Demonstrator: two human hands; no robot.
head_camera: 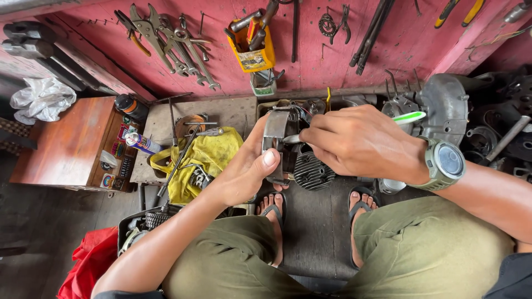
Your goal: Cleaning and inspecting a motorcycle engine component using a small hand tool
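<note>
My left hand point(246, 169) grips a round grey metal engine part point(275, 135), thumb pressed on its rim, holding it up above the floor. My right hand point(360, 141), with a grey-green watch point(446, 163) on the wrist, holds a toothbrush with a white and green handle point(409, 117); its head end point(291, 138) lies against the metal part. A finned black cylinder head point(311, 173) lies on the floor just below both hands. I am seated, with my feet in sandals point(274, 213) on the dark floor.
A yellow cloth point(213, 152) with tools lies to the left, beside a spray can point(141, 143) and a wooden box point(66, 144). Wrenches and pliers point(177, 44) hang on the red wall with a yellow holder point(255, 47). An engine casing point(443, 105) and metal parts crowd the right.
</note>
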